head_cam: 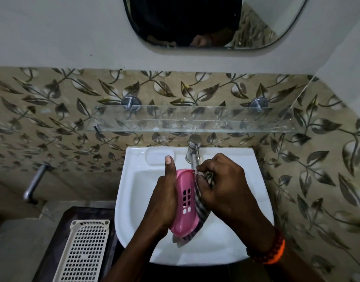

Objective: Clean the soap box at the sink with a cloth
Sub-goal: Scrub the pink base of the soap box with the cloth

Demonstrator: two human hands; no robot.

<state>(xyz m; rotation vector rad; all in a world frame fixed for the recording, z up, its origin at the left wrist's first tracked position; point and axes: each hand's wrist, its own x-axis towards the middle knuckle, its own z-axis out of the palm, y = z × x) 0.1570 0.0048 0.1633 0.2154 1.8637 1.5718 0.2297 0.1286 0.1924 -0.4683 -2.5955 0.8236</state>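
Observation:
A pink plastic soap box (185,200) with square drain holes is held upright on its edge over the white sink (134,180). My left hand (165,198) grips its left side, thumb pointing up along the rim. My right hand (222,184) holds a striped grey cloth (197,216) bunched against the box's right side. The cloth's tail hangs below the box. The far side of the box is hidden by my fingers.
A chrome tap (192,153) stands at the sink's back rim, just behind my right hand. A glass shelf (195,121) runs along the tiled wall above. A white perforated basket (83,251) sits at lower left; a wall tap (34,184) sticks out at left.

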